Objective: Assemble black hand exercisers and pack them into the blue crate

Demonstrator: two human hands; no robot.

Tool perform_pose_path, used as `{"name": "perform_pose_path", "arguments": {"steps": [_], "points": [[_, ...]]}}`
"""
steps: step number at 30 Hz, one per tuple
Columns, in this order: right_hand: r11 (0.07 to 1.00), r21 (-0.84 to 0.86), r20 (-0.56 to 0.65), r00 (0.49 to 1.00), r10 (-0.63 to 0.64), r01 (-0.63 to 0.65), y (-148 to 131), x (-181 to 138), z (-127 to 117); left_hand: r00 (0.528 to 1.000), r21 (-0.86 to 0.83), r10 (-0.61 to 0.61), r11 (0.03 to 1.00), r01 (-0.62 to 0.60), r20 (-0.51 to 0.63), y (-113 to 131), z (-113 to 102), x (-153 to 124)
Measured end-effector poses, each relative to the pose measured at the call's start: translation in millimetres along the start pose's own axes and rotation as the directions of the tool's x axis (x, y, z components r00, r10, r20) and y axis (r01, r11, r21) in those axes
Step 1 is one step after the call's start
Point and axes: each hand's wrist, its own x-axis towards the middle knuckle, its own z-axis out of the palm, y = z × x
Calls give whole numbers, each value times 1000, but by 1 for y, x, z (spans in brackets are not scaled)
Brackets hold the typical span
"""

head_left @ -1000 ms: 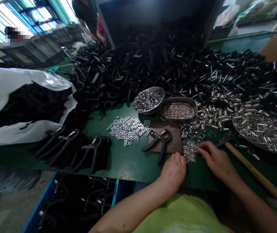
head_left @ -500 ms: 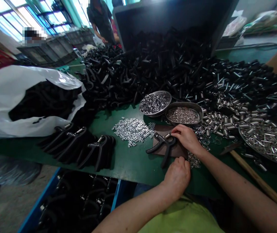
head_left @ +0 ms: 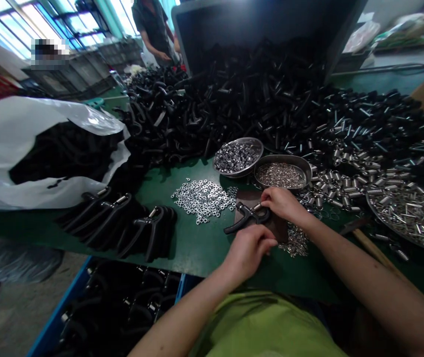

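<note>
A black hand grip exerciser (head_left: 247,218) with a coil spring (head_left: 257,207) across its top lies on a brown plate (head_left: 281,230) on the bench. My right hand (head_left: 284,204) is closed, its fingertips pinching the right end of the spring. Over the exerciser's near handle sits my left hand (head_left: 247,250), thumb and fingers drawn together; anything between them is too small to make out. Beside the plate's right edge lies a heap of tiny metal pins (head_left: 294,242). Small metal rings (head_left: 202,198) are spread to the left of the plate.
Behind the plate stand a bowl of metal parts (head_left: 238,157) and a pan of small rivets (head_left: 281,174). Loose springs (head_left: 345,186), a tray of pins (head_left: 412,213) and a hammer handle (head_left: 377,253) lie right. Finished-looking exercisers (head_left: 148,230) stand left, above a blue crate (head_left: 61,305).
My left hand has moved left and slightly up from beside the pin heap to over the exerciser's near handle. My right hand stays at the spring.
</note>
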Motion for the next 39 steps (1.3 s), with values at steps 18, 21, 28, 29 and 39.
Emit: {"name": "perform_pose_path", "arguments": {"steps": [18, 21, 28, 29, 39], "points": [[967, -142, -336, 929, 153, -210, 61, -167, -42, 993, 242, 78, 969, -55, -84, -58, -29, 64], [879, -345, -405, 897, 178, -330, 99, -222, -42, 994, 218, 70, 975, -52, -78, -59, -29, 63], [741, -258, -356, 774, 524, -620, 124, -263, -33, 988, 203, 44, 979, -14, -146, -61, -25, 64], [730, -220, -341, 753, 563, -646, 120, -261, -35, 986, 213, 47, 977, -12, -158, -61, -24, 64], [798, 209, -209, 771, 601, -565, 35, -195, -54, 963, 399, 203, 909, -117, -179, -64, -14, 61]]}}
